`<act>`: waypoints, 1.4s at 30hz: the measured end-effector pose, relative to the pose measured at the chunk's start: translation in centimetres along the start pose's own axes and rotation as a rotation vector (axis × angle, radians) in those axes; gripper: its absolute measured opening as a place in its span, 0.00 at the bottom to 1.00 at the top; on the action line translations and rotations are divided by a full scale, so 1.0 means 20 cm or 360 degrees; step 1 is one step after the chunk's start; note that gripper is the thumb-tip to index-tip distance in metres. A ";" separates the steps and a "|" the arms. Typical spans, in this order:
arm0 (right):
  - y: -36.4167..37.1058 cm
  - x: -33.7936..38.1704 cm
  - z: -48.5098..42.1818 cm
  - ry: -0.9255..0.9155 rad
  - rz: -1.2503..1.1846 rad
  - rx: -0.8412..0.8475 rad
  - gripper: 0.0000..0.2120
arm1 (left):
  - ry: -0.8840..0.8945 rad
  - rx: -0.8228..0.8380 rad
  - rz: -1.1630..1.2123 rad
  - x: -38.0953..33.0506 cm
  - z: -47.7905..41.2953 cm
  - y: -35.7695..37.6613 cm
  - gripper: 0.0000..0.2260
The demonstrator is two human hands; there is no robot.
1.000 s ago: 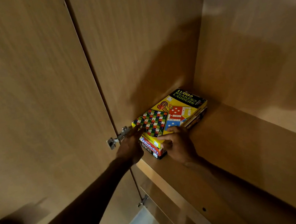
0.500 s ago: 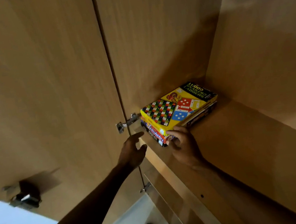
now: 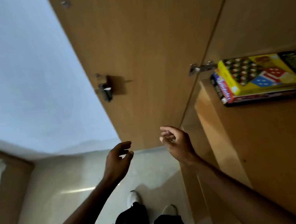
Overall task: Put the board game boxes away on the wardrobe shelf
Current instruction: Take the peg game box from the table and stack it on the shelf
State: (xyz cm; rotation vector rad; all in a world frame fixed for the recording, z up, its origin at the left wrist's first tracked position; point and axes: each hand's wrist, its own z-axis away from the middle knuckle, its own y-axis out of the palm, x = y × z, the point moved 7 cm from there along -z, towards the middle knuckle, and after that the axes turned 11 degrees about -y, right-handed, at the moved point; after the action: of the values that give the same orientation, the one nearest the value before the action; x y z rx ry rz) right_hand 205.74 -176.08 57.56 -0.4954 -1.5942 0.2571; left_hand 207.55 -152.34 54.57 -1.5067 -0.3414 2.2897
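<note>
Up on the wardrobe shelf (image 3: pixel 263 132), seen from my head camera: the board game boxes (image 3: pixel 262 78) lie flat in a stack, short ends facing the front edge, long axis running back into the cupboard. My left hand (image 3: pixel 117 161) and right hand (image 3: pixel 177 144) hang below, fingers loosely curled, holding nothing. Likely light, stiff cardboard (glossy, so apt to slide); best gripped by the long sides.

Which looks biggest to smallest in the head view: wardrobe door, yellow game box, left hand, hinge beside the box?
1. wardrobe door, far the largest
2. yellow game box
3. left hand, smaller than the box in the picture though probably nearer the camera
4. hinge, smallest
</note>
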 end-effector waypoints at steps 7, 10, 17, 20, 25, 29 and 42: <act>0.88 0.38 0.08 -0.0090 -0.0065 0.0570 0.15 | -0.0247 -0.0497 0.0306 0.56 0.35 -0.77 0.14; 1.29 0.59 0.19 -0.0164 -0.0084 0.0752 0.14 | -0.0292 -0.0691 0.0396 0.78 0.52 -1.10 0.14; 2.17 1.07 0.60 -0.0426 -0.0122 0.1201 0.13 | -0.0444 -0.1115 0.0595 1.36 1.01 -1.78 0.13; 2.53 1.27 0.84 -0.0543 -0.0122 0.1483 0.13 | -0.0536 -0.1415 0.0747 1.59 1.31 -2.02 0.12; 3.06 1.60 1.25 -0.0759 -0.0100 0.1926 0.13 | -0.0676 -0.1821 0.0990 1.92 1.79 -2.30 0.12; 3.46 1.88 1.64 -0.0904 -0.0145 0.2248 0.13 | -0.0779 -0.2143 0.1170 2.18 2.15 -2.48 0.12; 4.39 2.55 3.11 -0.1480 -0.0180 0.3111 0.14 | -0.1100 -0.3057 0.1639 2.86 3.29 -2.77 0.12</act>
State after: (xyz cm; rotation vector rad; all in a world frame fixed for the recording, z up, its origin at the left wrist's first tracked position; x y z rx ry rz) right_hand 157.03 -67.37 57.49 1.3868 -1.3844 1.8444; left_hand 136.73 -77.23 55.55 -1.2581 -3.3076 3.0742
